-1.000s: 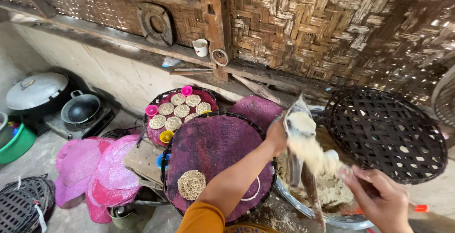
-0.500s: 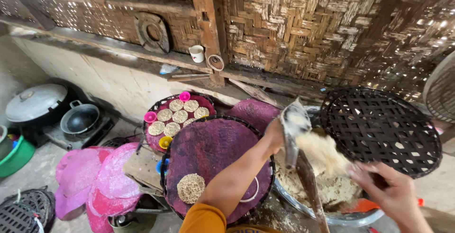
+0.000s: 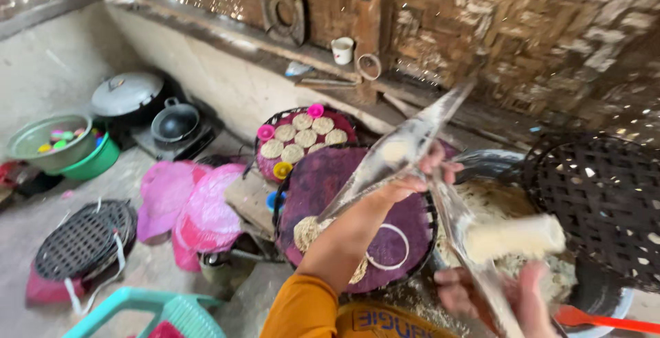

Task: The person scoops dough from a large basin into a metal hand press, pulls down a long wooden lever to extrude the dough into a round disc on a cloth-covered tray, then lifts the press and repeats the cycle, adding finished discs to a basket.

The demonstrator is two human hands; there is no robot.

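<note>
Left hand (image 3: 419, 176) grip holding metal blade (image 3: 399, 152) at 12 o'clock of basin (image 3: 481, 163); right hand (image 3: 505, 290) grip unclear, blurred. I judge white noodle clump (image 3: 512, 236) may slip off blade, miss purple cloth tray (image 3: 357, 221).

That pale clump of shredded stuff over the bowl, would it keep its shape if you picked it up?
Probably not. The pale shredded clump looks loose and stringy, so it would likely sag and shed strands. It seems light for its size, resting on a thin shiny strip. More of it lies heaped in the round metal bowl, suggesting it crumbles easily.
</note>
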